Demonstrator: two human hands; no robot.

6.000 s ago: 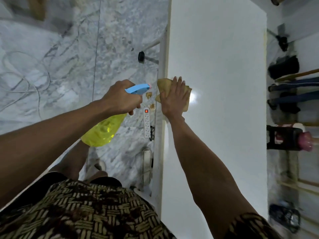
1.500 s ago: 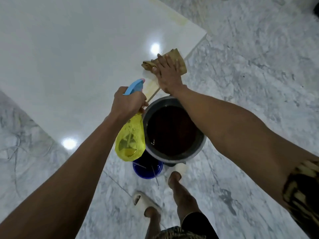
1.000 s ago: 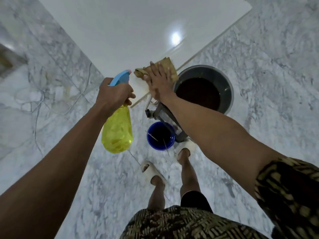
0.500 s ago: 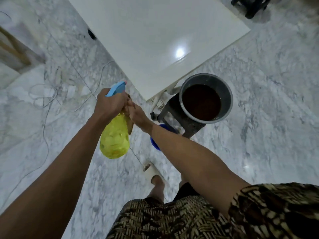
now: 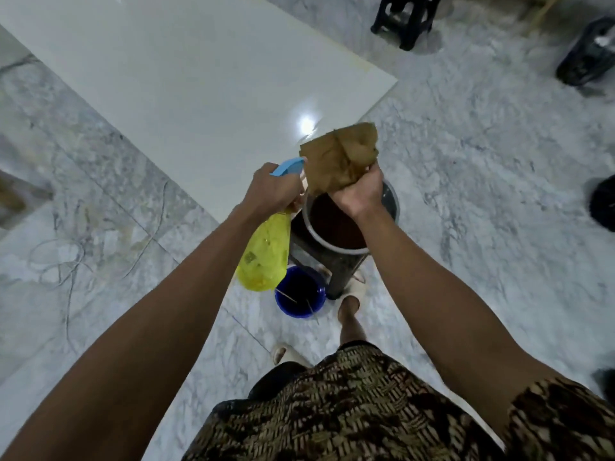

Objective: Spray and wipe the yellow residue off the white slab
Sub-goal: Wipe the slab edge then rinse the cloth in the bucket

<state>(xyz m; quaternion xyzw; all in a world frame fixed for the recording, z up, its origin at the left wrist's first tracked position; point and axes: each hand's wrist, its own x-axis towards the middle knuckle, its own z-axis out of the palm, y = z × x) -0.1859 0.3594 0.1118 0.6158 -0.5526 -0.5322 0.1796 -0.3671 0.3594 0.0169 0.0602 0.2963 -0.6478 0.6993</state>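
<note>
Grey marble floor (image 5: 482, 168), white slab (image 5: 199, 81) lying glossy, raised off it. Half second ago cloth hidden beside bottle; now right hand (image 5: 357, 191) lifts bunched brown cloth (image 5: 339, 154) clear above dark bucket (image 5: 332, 224), off slab. Left hand (image 5: 273, 191) clasps yellow spray bottle (image 5: 266, 257). Faint yellowish line possibly remains at slab's far edge: likely regrouping before next pass.

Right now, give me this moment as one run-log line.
left hand: grips spray bottle | right hand: holds brown cloth up over grey bucket | white slab: untouched
</note>
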